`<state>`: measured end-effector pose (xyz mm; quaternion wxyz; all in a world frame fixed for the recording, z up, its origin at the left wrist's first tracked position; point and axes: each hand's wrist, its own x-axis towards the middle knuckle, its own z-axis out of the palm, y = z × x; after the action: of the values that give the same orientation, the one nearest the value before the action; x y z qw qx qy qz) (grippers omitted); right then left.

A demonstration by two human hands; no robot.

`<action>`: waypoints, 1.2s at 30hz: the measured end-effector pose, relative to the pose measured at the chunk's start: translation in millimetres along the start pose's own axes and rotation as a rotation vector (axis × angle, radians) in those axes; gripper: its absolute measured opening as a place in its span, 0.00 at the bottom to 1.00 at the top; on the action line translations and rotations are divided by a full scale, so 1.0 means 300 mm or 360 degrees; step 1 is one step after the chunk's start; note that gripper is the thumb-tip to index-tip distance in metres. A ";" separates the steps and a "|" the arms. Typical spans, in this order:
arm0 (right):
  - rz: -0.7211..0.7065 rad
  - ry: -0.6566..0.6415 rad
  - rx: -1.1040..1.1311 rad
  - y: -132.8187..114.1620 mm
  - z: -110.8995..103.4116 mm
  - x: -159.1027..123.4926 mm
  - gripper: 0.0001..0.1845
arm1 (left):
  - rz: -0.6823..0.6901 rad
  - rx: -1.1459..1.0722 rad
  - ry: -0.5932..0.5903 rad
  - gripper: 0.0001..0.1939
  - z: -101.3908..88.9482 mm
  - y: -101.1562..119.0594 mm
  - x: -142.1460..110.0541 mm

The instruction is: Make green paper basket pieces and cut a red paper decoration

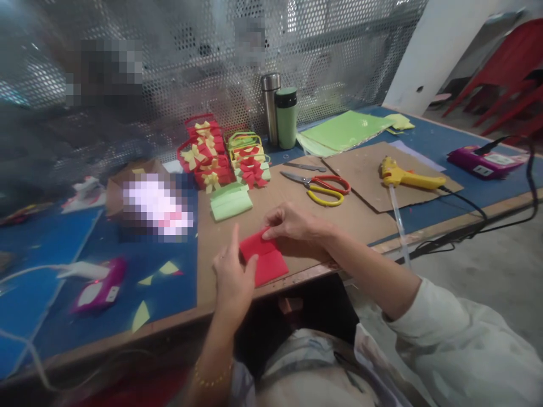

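Observation:
A folded piece of red paper (pixel 271 267) lies near the front edge of the table, on brown cardboard. My right hand (pixel 291 221) pinches its upper edge between thumb and fingers. At the paper's left side, my left hand (pixel 234 277) grips it with the thumb on top and the index finger stretched upward. Just beyond my hands rests a folded light green paper piece (pixel 231 202). Scissors (pixel 324 185) with one orange and one yellow handle lie past my right hand, with a slim metal blade (pixel 304 167) behind them.
Small red paper baskets (pixel 210 155) and yellow-green ones (pixel 250 161) stand at the back, near a green tumbler (pixel 287 121) and a steel flask (pixel 270 104). A yellow glue gun (pixel 409 176) lies right on cardboard, its cable trailing. Paper scraps (pixel 142 316) and a purple power strip (pixel 99 285) lie left.

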<state>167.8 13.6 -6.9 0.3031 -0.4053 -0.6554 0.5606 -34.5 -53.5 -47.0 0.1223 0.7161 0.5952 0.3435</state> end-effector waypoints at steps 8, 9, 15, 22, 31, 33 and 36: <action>-0.0082 0.0019 -0.0091 0.021 -0.002 0.009 0.07 | 0.0062 0.0099 -0.0017 0.34 -0.002 0.009 0.000; -0.0086 0.0020 -0.0091 0.024 -0.003 0.011 0.07 | 0.0065 0.0100 -0.0018 0.34 -0.001 0.009 0.000; -0.0073 -0.0033 -0.0042 0.026 -0.005 0.017 0.09 | 0.0055 0.0094 -0.0027 0.36 0.003 0.010 0.001; -0.0079 -0.0007 -0.0130 0.021 0.003 0.001 0.10 | -0.0003 0.0062 -0.0027 0.36 0.007 0.008 0.004; -0.0436 0.0064 -0.0257 -0.009 0.074 -0.005 0.07 | -0.0108 0.0038 -0.0009 0.36 0.010 0.012 -0.002; -0.0459 0.0086 -0.0303 -0.011 0.083 0.001 0.07 | -0.0124 0.0052 -0.0023 0.37 0.011 0.013 -0.002; -0.0499 0.0097 -0.0358 -0.009 0.085 0.008 0.07 | -0.0118 0.0075 -0.0059 0.39 0.014 0.014 0.001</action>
<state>144.5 3.0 -9.3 0.3591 -0.3464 -0.7596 0.4173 -28.6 -53.3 -47.4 0.1291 0.7024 0.6270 0.3113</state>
